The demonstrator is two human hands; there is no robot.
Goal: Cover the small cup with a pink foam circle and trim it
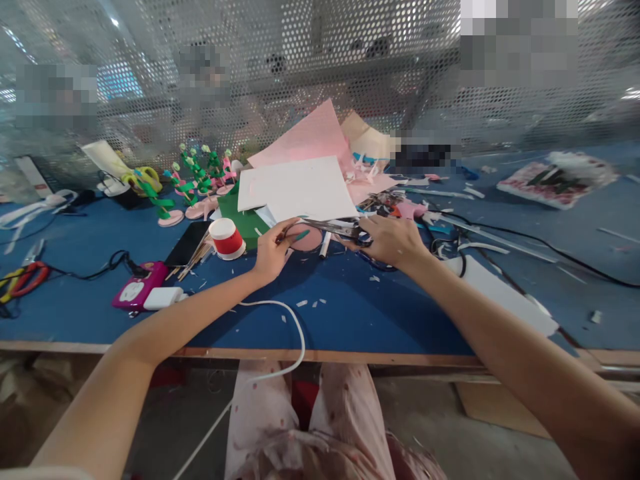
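My right hand [393, 240] is closed round the handles of a pair of scissors [333, 227], whose blades point left. My left hand [273, 250] pinches a small green strip [301, 235] right at the blade tips. A round pink piece [306, 240] lies on the blue table [340, 313] just below the blades. Both hands hover over the table's middle, in front of a white sheet [295, 188].
A red-and-white tape roll [227, 239] stands left of my left hand, beside a dark phone [187, 243] and sticks. Green-and-pink paper flowers [195, 180] stand at the back left. Pink sheets [310, 137], a pink device [134, 288], red-handled pliers [25, 277], cables and paper scraps lie about.
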